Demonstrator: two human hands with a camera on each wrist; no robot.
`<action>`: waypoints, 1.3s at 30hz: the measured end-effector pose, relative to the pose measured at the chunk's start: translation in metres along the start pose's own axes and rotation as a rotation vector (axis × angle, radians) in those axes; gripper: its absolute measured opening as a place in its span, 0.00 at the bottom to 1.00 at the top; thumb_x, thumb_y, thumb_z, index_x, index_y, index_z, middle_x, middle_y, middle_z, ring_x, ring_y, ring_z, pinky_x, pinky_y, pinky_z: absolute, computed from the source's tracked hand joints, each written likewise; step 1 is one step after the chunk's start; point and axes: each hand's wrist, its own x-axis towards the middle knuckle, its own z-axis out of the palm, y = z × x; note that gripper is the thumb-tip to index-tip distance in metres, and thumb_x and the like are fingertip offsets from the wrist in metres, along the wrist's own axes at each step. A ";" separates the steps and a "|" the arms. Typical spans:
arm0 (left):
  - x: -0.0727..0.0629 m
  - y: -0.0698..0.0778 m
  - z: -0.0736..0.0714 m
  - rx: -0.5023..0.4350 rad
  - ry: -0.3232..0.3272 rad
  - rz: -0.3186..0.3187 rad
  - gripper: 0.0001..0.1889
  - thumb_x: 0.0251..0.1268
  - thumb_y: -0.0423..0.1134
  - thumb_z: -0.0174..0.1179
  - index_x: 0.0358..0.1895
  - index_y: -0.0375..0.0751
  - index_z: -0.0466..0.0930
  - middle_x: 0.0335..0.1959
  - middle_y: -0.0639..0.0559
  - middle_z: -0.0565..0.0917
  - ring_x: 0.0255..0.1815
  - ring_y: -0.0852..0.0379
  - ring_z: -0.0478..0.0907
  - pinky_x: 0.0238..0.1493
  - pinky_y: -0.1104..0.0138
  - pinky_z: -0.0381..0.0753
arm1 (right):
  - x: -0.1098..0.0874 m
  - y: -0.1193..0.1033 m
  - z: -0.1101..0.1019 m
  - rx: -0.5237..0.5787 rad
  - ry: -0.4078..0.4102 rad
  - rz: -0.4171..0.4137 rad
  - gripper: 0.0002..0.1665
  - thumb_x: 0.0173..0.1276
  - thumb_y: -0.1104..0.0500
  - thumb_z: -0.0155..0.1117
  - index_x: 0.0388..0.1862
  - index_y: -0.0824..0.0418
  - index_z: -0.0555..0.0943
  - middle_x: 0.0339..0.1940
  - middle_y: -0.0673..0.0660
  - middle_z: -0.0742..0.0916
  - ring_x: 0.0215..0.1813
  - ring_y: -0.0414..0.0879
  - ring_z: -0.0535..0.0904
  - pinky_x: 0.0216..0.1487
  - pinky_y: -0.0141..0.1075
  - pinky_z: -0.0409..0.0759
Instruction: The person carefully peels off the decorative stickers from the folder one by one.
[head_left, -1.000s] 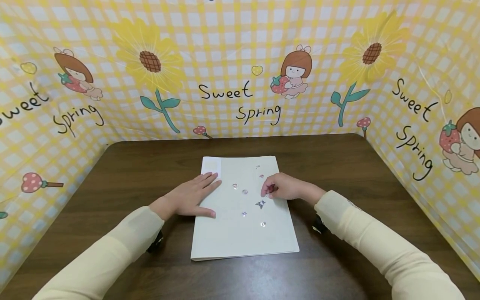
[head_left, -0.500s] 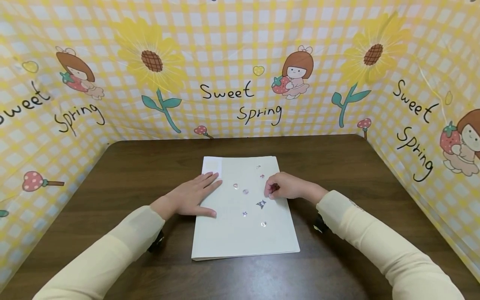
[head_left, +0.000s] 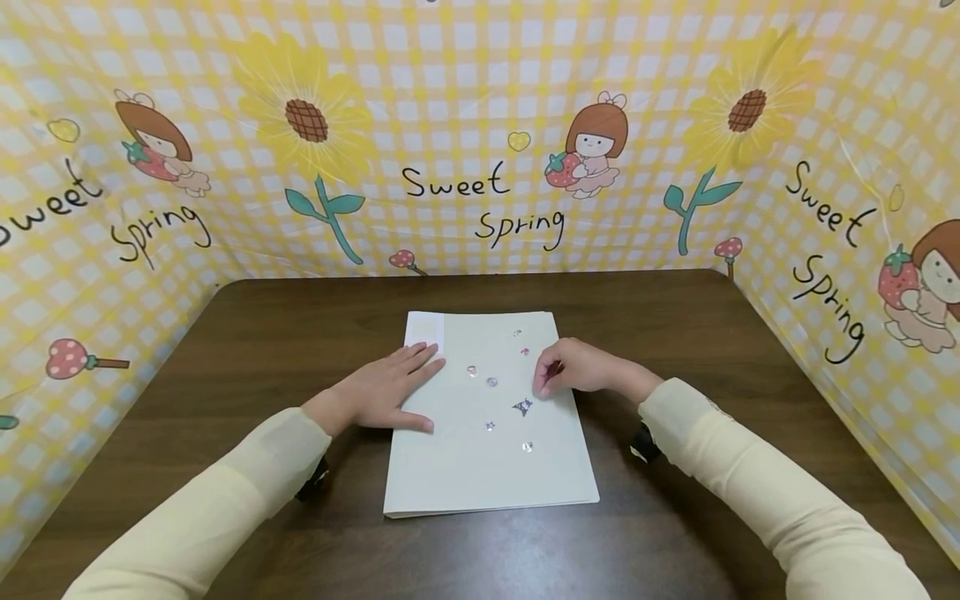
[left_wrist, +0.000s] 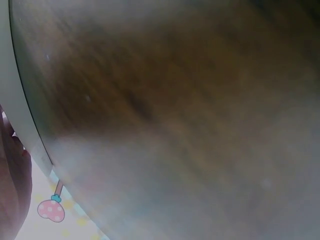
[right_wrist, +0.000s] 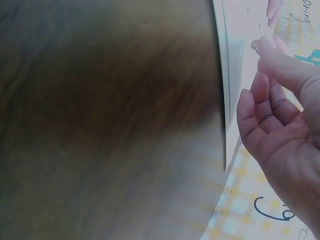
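Note:
A cream-white booklet lies flat on the table, with several small stickers scattered over its cover. Across its left edge rests my left hand, palm down and fingers spread, touching a paler rectangle at the top left corner. My right hand is over the right edge, thumb and forefinger pinched together. At those fingertips the right wrist view shows a small sticker, mostly hidden by the thumb. Closest below is a dark winged-looking sticker; a star sticker and a round sticker lie further left.
A dark brown wooden table surrounds the booklet. Yellow checked cloth with printed flowers and figures stands along the back and both sides. Another sticker lies low on the cover, and two small ones near the upper right.
My right hand has shifted slightly right and up, and the small sticker at its fingertips no longer shows in the head view. The left hand stays in place.

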 end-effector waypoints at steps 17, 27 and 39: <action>-0.001 0.002 0.000 -0.008 -0.001 0.003 0.57 0.55 0.81 0.40 0.78 0.43 0.46 0.78 0.42 0.45 0.78 0.47 0.39 0.73 0.55 0.46 | -0.005 0.006 -0.013 0.113 0.140 0.079 0.01 0.62 0.68 0.70 0.33 0.66 0.86 0.30 0.51 0.86 0.33 0.46 0.77 0.38 0.37 0.78; -0.001 0.002 -0.001 0.001 -0.003 0.005 0.57 0.55 0.81 0.40 0.79 0.44 0.45 0.79 0.43 0.45 0.78 0.47 0.39 0.73 0.55 0.47 | -0.010 0.012 -0.024 0.167 0.237 0.146 0.05 0.63 0.66 0.70 0.37 0.68 0.86 0.35 0.55 0.87 0.35 0.48 0.77 0.40 0.36 0.79; -0.002 0.002 -0.002 0.008 0.000 0.003 0.57 0.55 0.81 0.39 0.79 0.43 0.45 0.78 0.42 0.46 0.78 0.46 0.40 0.73 0.55 0.47 | -0.014 0.030 -0.038 0.278 0.371 0.220 0.06 0.64 0.62 0.70 0.37 0.64 0.83 0.36 0.58 0.84 0.37 0.51 0.75 0.43 0.47 0.76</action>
